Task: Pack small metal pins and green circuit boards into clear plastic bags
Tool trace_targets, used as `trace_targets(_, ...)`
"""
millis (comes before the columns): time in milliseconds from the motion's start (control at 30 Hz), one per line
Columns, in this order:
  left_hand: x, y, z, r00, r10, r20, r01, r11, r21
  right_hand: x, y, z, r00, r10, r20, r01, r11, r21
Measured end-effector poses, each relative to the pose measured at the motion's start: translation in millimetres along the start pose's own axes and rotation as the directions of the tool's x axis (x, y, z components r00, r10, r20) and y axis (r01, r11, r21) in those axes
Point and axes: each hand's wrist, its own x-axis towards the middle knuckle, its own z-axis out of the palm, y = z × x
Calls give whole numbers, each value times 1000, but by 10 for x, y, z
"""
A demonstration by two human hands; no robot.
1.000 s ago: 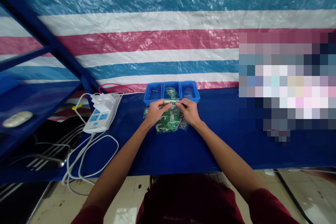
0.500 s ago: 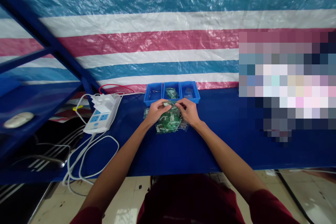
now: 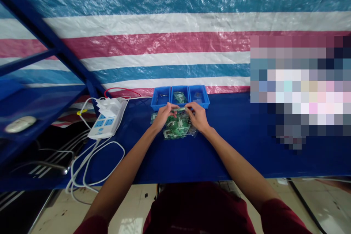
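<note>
A small pale-green packet (image 3: 180, 109), narrow and seen nearly edge-on, is held up over a heap of clear plastic bags (image 3: 177, 128) with green and white pieces inside. My right hand (image 3: 197, 117) pinches its right end between thumb and fingers. At the other end is my left hand (image 3: 162, 117), its thumb and fingers apart; the fingertips are close to the packet, and any contact is too small to make out. Just beyond both hands stand three joined blue bins: the left bin (image 3: 161, 105) contains thin metal pieces, the middle bin (image 3: 180, 104) green packets, the right bin (image 3: 206, 98) clear bags.
A white power strip (image 3: 102, 129) with plugs and looped white cables (image 3: 85, 168) lies on the left of the blue table (image 3: 233, 146). A blue metal frame (image 3: 68, 62) rises at the left. Striped sheeting (image 3: 175, 22) hangs behind. The right side is blurred out.
My left thumb and fingers have spread and let go of the packet's left end. My right hand keeps its pinch, and the packet now looks narrower and more level.
</note>
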Motion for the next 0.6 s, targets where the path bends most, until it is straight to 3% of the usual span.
trace_targets(100,4,-8,-21,998,62,-11,-60,993,101,2,12,6,993,117,-14,-116,990,80)
trace_targets(200,-20,47,-10,999,31,-23,-27,987,156,-8,-10,-1,989,146,27,-148,974,171)
trace_targets(300,-42,111,13,998,12,-67,-7,996,87,-20,-48,-15,994,77,74,-89,981,175)
trace_targets(433,-56,147,30,998,-5,-55,7,999,48,-27,-52,-17,992,-96,83,91,994,62)
trace_targets(600,-45,132,22,999,49,16,-50,997,61,-9,-6,-14,997,-75,-2,75,997,-23)
